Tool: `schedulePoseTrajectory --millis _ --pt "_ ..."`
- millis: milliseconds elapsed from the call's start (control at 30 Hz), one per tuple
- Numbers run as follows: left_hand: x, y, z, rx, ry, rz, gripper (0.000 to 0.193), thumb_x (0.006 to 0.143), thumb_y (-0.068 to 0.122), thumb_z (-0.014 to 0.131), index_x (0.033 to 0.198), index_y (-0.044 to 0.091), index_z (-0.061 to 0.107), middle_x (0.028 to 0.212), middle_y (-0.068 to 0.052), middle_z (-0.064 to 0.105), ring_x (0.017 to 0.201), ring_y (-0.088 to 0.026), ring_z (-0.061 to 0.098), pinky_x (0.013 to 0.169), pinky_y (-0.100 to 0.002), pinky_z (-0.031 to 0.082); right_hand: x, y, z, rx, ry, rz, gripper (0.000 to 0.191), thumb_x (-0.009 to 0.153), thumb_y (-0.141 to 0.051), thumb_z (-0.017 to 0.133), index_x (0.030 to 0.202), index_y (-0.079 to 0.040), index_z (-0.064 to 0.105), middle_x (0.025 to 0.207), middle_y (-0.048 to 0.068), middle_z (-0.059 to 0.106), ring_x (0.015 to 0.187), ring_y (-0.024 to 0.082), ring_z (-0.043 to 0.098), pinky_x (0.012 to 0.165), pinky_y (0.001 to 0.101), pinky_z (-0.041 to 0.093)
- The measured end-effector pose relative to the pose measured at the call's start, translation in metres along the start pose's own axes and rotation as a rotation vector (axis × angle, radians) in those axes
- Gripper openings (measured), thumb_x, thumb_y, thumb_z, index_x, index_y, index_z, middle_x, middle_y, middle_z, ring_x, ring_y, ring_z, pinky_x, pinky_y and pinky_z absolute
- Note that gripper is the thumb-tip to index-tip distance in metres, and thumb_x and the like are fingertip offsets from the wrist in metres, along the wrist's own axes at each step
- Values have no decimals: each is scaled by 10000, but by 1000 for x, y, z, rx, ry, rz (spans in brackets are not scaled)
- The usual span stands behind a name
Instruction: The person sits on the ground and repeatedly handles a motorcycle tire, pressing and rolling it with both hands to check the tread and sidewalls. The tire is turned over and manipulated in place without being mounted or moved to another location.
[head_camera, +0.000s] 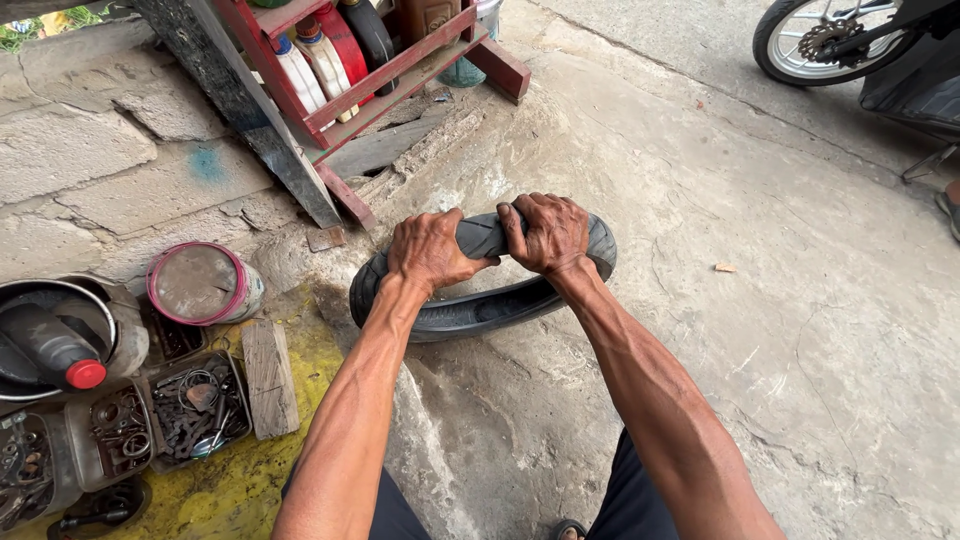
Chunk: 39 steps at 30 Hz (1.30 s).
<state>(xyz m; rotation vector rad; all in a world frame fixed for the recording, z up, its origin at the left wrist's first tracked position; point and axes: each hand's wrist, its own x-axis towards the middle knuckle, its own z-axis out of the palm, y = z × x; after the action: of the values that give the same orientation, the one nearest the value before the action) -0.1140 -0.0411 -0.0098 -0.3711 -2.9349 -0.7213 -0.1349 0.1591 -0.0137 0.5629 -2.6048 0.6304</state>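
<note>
A black motorcycle tyre (480, 308) stands on the concrete ground in front of me, seen from above. My left hand (430, 250) grips its top edge on the left, fingers curled over the tread. Close beside it, my right hand (545, 232) clamps the same top edge, thumb on the near side. Both forearms reach forward from the bottom of the view.
A red wooden rack (385, 70) with bottles stands at the back. On the left lie a pink-rimmed tin (200, 283), a wood block (268, 378), trays of rusty metal parts (195, 408) and a black bottle with a red cap (60, 350). A motorcycle wheel (815, 40) shows top right.
</note>
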Motion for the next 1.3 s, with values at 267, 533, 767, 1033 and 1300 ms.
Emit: schedulePoseTrajectory --millis 267,533,767,1033,1300 --pt "2 4 2 0 8 13 656 579 583 909 898 52 694 828 -157 745 740 -320 737 681 -461 578 -3 1 -4 40 57 -9 352 985 -365 575 834 -102 753 710 88 689 683 284 682 688 435 521" --pt "-3 12 -4 45 9 1 875 527 682 911 1060 52 619 1022 -141 694 984 -318 684 843 -467 545 -8 -4 -7 81 97 -12 345 968 -355 589 989 -60 767 924 126 752 897 327 709 874 447 520" --pt "-8 12 -5 36 0 -9 913 530 701 894 1108 57 604 1078 -136 670 1035 -305 668 865 -455 539 -11 -6 -9 54 78 -8 389 964 -386 605 1058 -42 761 1006 139 754 978 335 703 930 451 505" --pt "-14 9 -2 39 17 -21 964 522 744 871 1148 64 596 1126 -130 667 1080 -310 653 894 -463 530 -14 -11 -16 61 48 -3 320 995 -299 553 1125 -69 733 1068 138 748 1029 337 690 961 444 501" --pt "-11 6 3 53 -10 -23 1051 504 794 853 1200 53 586 1128 -137 658 1061 -304 650 911 -460 521 -15 -5 -16 117 50 -56 524 997 -190 485 1512 -107 540 1040 140 722 1011 331 675 957 463 476"
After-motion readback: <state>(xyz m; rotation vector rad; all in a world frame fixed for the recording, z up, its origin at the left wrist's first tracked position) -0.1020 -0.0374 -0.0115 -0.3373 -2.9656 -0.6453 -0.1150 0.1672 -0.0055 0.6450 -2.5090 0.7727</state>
